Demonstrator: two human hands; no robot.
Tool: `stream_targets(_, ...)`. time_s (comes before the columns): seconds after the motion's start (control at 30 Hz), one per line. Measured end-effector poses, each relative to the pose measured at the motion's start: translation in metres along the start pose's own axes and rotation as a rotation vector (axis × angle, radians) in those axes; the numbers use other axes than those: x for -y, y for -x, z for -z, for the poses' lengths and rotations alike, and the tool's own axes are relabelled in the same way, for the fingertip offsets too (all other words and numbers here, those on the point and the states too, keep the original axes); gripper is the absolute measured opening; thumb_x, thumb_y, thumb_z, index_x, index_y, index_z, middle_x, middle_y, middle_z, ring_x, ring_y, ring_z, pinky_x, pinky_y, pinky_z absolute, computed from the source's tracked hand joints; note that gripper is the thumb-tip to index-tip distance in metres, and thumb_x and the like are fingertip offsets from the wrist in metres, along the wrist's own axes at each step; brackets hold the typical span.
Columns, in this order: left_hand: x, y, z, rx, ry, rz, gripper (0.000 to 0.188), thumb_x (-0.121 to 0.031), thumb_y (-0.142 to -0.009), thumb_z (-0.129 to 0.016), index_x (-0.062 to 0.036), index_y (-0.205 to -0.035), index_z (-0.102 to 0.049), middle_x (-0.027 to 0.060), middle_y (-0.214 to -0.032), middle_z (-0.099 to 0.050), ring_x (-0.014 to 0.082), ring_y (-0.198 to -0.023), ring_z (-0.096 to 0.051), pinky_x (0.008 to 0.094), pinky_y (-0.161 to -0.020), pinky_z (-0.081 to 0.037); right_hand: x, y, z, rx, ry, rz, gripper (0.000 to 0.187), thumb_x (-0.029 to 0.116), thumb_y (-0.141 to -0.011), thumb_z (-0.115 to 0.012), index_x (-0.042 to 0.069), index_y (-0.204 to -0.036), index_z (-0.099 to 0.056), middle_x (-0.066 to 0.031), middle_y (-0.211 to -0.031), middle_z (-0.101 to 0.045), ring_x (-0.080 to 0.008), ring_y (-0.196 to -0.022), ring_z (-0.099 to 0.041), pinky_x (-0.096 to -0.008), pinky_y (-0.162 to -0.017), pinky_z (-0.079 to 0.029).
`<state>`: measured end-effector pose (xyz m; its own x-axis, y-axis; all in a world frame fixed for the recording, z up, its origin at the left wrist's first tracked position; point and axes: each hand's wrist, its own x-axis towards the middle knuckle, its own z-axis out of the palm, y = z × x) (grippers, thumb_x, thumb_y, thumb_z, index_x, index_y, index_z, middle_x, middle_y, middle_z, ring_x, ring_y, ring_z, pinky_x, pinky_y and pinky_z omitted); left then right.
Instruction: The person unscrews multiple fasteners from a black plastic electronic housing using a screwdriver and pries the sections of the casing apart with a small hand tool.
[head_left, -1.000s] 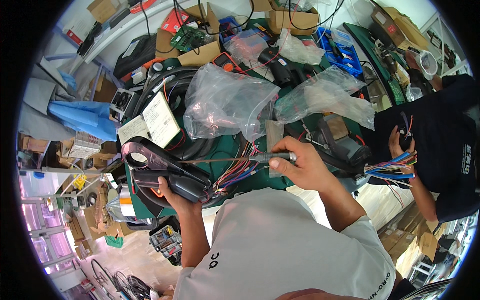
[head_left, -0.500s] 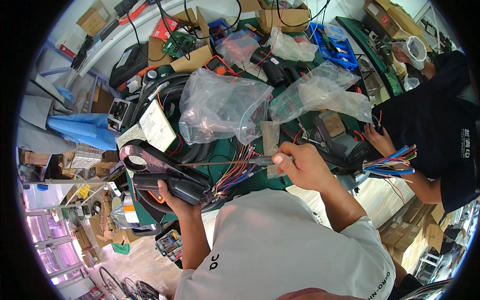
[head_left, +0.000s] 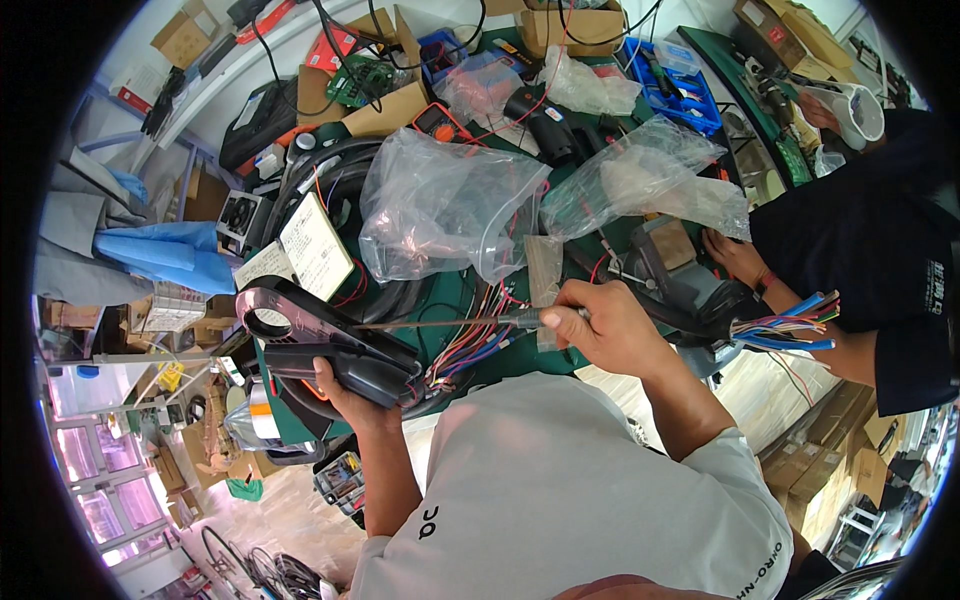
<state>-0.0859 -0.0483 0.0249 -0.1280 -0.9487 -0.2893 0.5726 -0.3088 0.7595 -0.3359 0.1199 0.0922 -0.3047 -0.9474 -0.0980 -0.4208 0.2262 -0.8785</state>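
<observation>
While the left hand [head_left: 362,392] grasps a dark housing [head_left: 330,345] from below, thumb up along its near side, the right hand [head_left: 605,325] is curled around the handle of a long-shafted screwdriver [head_left: 525,318]. Taking twelve o'clock as the top of the view and its middle as the hub, the housing lies between eight and nine o'clock, over the left front part of the green table [head_left: 515,365]; whether it touches the surface I cannot tell. The shaft points to nine o'clock, and its tip appears to meet the housing; how deep it sits is hidden.

Room around the work is narrow. At six o'clock the table's near edge runs close against the person's shirt [head_left: 590,460]. Coloured wires [head_left: 475,348] fan out just below the shaft, filling most of the gap between the two hands. A notebook [head_left: 318,248] stands close beyond the housing toward ten o'clock, a large clear bag [head_left: 435,205] spreads at eleven, and a second clear bag [head_left: 640,190] at two. Past three o'clock, a thick cable's splayed ends [head_left: 785,330] jut out beside a co-worker's forearm [head_left: 850,350], bounding the right hand's side.
</observation>
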Motion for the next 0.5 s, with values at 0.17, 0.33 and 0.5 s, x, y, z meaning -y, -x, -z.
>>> stream_targets(0.17,0.000,-0.001,-0.002,0.033,0.029,-0.020,0.056,-0.045,-0.087,-0.055,-0.0082,-0.127,-0.043,0.0127,-0.114,-0.058,0.0281,-0.101,-0.060,0.0399,-0.087,-0.052,-0.002,-0.003,-0.012,-0.178,-0.099,0.129,0.035,0.034,-0.088,-0.062,0.000,-0.083,-0.060,-0.0134,-0.064,-0.062,-0.0281,-0.059,-0.063,-0.0342,-0.054,-0.047)
stream_targets(0.33,-0.003,0.002,-0.003,0.010,-0.019,-0.036,0.059,-0.049,-0.085,-0.057,-0.0105,-0.127,-0.042,0.0108,-0.114,-0.057,0.0262,-0.100,-0.060,0.0387,-0.085,-0.053,-0.004,-0.002,-0.006,-0.027,-0.027,0.030,0.038,0.037,-0.087,-0.063,0.000,-0.087,-0.059,-0.0135,-0.069,-0.063,-0.0261,-0.060,-0.063,-0.0323,-0.056,-0.048)
stream_targets(0.5,-0.004,0.001,-0.001,0.037,0.030,-0.019,0.056,-0.045,-0.087,-0.055,-0.0100,-0.128,-0.042,0.0119,-0.116,-0.057,0.0276,-0.101,-0.060,0.0395,-0.087,-0.053,-0.001,-0.003,-0.012,-0.147,-0.070,0.189,0.037,0.036,-0.086,-0.065,0.000,-0.089,-0.057,-0.0103,-0.071,-0.063,-0.0179,-0.062,-0.061,-0.0287,-0.056,-0.046)
